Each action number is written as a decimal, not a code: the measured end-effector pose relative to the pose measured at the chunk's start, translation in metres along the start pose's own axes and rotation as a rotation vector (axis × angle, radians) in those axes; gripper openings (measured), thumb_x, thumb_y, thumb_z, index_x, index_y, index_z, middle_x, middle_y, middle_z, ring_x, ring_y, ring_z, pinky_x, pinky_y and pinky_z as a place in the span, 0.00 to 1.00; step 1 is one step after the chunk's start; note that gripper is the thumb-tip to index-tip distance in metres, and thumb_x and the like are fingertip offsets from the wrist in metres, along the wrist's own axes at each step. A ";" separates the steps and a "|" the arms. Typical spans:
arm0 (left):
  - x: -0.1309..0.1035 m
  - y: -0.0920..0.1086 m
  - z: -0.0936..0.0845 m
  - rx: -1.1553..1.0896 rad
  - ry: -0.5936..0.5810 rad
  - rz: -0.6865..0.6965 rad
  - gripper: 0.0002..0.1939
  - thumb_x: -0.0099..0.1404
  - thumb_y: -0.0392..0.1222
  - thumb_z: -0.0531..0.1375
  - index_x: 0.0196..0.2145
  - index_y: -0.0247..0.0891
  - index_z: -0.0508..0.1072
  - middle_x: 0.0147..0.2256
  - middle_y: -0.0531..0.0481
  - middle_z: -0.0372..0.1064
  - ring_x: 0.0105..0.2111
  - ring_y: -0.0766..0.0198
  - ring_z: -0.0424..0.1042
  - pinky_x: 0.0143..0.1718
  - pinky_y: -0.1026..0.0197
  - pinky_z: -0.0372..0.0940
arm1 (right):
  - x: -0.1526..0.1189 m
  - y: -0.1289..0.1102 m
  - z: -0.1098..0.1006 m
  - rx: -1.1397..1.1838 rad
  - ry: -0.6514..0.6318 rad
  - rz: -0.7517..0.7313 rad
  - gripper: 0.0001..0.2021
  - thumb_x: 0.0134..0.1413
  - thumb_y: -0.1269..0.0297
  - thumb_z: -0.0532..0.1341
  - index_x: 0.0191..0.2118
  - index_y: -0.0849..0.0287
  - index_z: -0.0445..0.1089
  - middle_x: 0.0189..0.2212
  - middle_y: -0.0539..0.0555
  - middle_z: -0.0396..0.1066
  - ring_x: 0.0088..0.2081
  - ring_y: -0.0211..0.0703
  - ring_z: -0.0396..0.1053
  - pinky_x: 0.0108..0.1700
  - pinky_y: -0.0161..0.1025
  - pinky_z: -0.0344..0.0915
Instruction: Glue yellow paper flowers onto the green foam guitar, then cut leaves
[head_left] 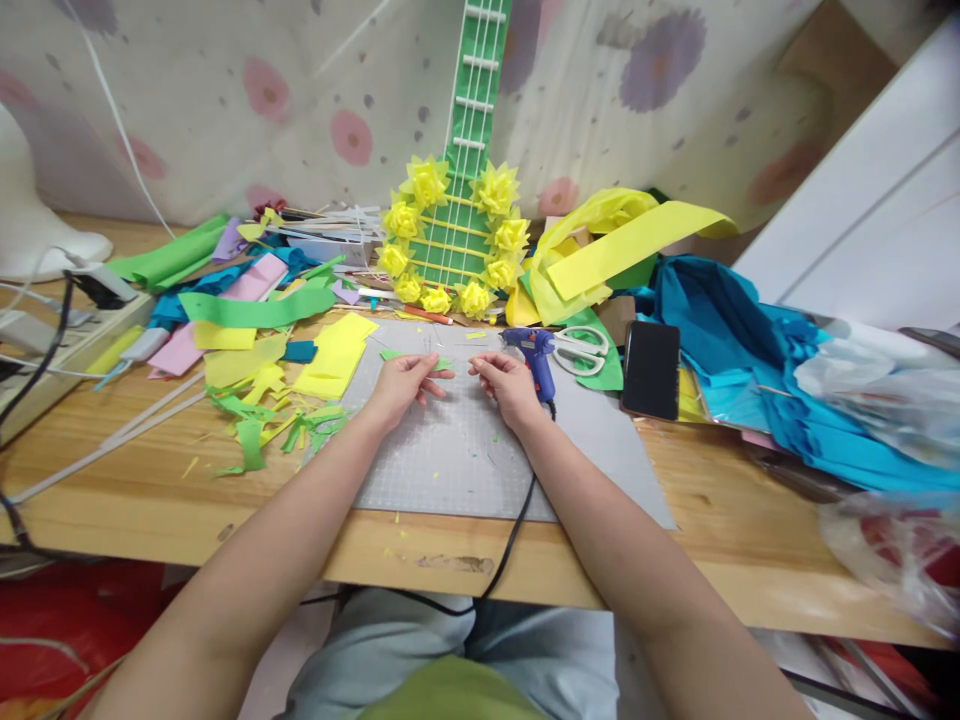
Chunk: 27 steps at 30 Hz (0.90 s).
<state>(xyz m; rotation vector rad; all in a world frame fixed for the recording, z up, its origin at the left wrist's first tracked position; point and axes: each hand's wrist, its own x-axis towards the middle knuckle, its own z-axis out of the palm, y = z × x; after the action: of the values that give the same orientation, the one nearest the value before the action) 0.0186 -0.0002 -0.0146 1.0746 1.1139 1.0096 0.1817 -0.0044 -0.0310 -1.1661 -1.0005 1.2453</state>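
Note:
Over the grey cutting mat point(450, 465), my left hand point(403, 388) pinches a small strip of green paper point(388, 354) between thumb and fingers. A short gap to its right, my right hand point(508, 388) has thumb and fingertips pressed together; whatever they hold is too small to make out. Just beyond the right hand lies a blue hot glue gun point(534, 352), its black cord running under my right forearm. White-handled scissors point(582, 350) rest beside it. Behind the mat stands a green guitar-shaped craft point(450, 245) edged with yellow paper flowers point(426, 182).
Green and yellow paper scraps point(251, 440) litter the left of the wooden table point(300, 540). A power strip point(67, 340) sits at the far left. To the right are a black phone point(651, 370), blue paper point(697, 300) and clear plastic bags point(892, 380). Yellow paper point(637, 250) leans behind.

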 end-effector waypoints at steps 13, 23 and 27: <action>0.001 -0.002 -0.002 -0.017 -0.004 -0.004 0.14 0.57 0.48 0.60 0.27 0.32 0.68 0.33 0.38 0.75 0.17 0.70 0.69 0.13 0.71 0.54 | -0.001 -0.001 0.001 -0.023 -0.002 -0.027 0.13 0.34 0.55 0.65 0.25 0.59 0.68 0.21 0.48 0.68 0.17 0.29 0.53 0.19 0.32 0.47; 0.000 0.000 -0.001 -0.024 -0.005 -0.001 0.14 0.57 0.48 0.59 0.27 0.32 0.68 0.33 0.38 0.75 0.17 0.71 0.68 0.13 0.71 0.54 | -0.002 0.000 0.002 -0.071 0.000 -0.056 0.13 0.35 0.55 0.64 0.25 0.59 0.68 0.21 0.48 0.68 0.18 0.29 0.52 0.19 0.32 0.48; -0.001 0.001 -0.001 -0.028 -0.008 -0.007 0.15 0.56 0.49 0.61 0.26 0.32 0.68 0.34 0.38 0.75 0.17 0.71 0.68 0.13 0.71 0.54 | -0.001 0.001 0.002 -0.097 -0.001 -0.052 0.13 0.35 0.54 0.64 0.26 0.58 0.68 0.21 0.48 0.68 0.18 0.30 0.52 0.19 0.32 0.48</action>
<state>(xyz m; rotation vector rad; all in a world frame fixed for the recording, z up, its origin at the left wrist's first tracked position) 0.0170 -0.0011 -0.0132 1.0508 1.0937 1.0120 0.1801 -0.0052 -0.0312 -1.2062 -1.0957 1.1670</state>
